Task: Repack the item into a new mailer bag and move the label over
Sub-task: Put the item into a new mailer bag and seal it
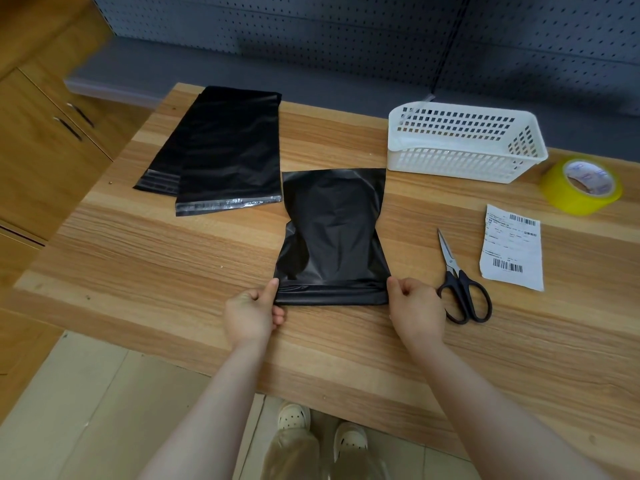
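A filled black mailer bag (332, 233) lies in the middle of the wooden table (173, 258), bulging around something inside that I cannot see. Its near end is folded over into a flap. My left hand (254, 315) pinches the flap's left corner and my right hand (414, 311) pinches its right corner. A white shipping label (512, 247) with barcodes lies loose on the table to the right. At the back left lie flat spare black mailer bags (225, 147), their adhesive strips facing me.
Black-handled scissors (460, 282) lie just right of my right hand. A white plastic basket (464, 140) stands at the back right, with a roll of yellow tape (581, 187) beside it. Wooden cabinets (45, 133) stand to the left and a grey pegboard wall (346, 36) behind.
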The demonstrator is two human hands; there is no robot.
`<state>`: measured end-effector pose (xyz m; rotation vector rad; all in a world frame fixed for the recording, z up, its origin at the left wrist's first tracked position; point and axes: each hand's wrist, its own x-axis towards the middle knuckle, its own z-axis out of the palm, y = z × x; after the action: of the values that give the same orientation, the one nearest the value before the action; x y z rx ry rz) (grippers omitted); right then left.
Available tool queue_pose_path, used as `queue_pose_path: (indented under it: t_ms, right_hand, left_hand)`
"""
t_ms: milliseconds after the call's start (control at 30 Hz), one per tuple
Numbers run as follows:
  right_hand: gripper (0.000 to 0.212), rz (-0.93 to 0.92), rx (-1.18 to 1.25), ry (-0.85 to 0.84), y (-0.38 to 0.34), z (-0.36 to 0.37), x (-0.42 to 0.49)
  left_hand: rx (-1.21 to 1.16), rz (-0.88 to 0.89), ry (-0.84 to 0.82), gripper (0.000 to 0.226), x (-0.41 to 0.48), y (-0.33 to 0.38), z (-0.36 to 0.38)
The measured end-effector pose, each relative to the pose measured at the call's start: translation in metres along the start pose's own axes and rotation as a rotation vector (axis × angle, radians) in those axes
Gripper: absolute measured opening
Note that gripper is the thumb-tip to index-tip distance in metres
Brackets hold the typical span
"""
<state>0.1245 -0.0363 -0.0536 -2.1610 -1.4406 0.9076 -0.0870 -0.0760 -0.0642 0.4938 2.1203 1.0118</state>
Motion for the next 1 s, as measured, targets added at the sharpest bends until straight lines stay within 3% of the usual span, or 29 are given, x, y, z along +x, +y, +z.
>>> queue_pose_path:
  t_ms: [200,300,400,533,633,733,900,1000]
  right_hand:
    - [0.034,0.05,0.135,0.04,-0.004,-0.004,-0.001]
    - [0.027,-0.096,0.185,0.047,-0.012,-0.012,-0.009]
    - [0.018,-0.32,0.075,-0.07,-0.026,-0.013,-0.017]
    - [0.016,-0.579,-0.075,-0.128,-0.031,-0.003,-0.019]
    - [0.023,-0.76,-0.233,-0.143,-0.024,0.008,-0.02]
    - [0.032,-0.894,-0.36,-0.08,-0.017,0.018,-0.023]
    - [0.023,-0.912,-0.456,0.041,-0.015,0.028,-0.018]
    - [0.036,-0.935,-0.525,0.106,-0.014,0.028,-0.014]
  left_hand:
    - [-0.001,0.041,-0.044,0.032,-0.001,0.001,-0.006]
    - [0.01,0.139,-0.038,0.023,-0.008,0.003,-0.01]
    - [0.105,0.399,0.036,0.019,-0.021,0.002,-0.01]
    - [0.433,0.939,-0.191,0.015,-0.025,-0.005,0.0]
    - [0.638,1.137,-0.315,0.023,-0.018,-0.013,0.009]
    - [0.686,1.115,-0.35,0.029,-0.016,-0.01,0.013]
    - [0.634,1.047,-0.367,0.032,-0.011,-0.003,0.016]
    - [0.631,1.045,-0.388,0.038,-0.009,0.0,0.016]
